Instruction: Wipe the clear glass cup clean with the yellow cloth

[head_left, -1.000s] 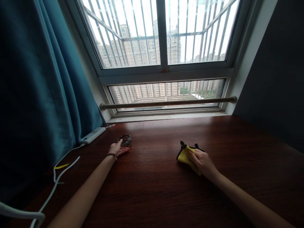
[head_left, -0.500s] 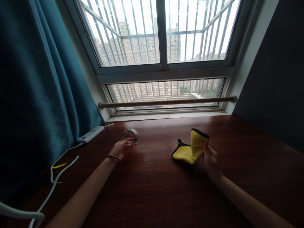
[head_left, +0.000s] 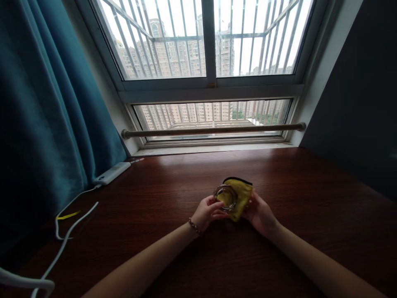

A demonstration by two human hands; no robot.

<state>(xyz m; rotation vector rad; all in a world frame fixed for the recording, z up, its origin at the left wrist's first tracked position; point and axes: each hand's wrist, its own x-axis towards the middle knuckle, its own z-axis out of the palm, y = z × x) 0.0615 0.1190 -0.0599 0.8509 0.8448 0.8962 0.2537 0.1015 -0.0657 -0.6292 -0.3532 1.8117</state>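
Note:
A small, round, clear glass dish (head_left: 225, 197) is in my left hand (head_left: 208, 212), with the thumb on its near rim and the fingers under it. Behind it and to its right is a yellow cleaning cloth (head_left: 243, 192) with a black edge, pinched in my right hand (head_left: 259, 213). The cloth stands folded against the dish's outer side, and its yellow shows through the glass. Both hands are close together above the wooden tabletop (head_left: 173, 248). Some right fingers are hidden behind the cloth.
A white power strip (head_left: 112, 173) lies at the left by the blue curtain (head_left: 74, 124). White cables (head_left: 66, 240) and a yellow strip (head_left: 68, 215) are nearer on the left. A metal rail (head_left: 214, 131) crosses in front of the window.
My left hand has brought the glass dish rightward, from the left of the table to the middle. My right hand has moved the cloth leftward, and the two now meet.

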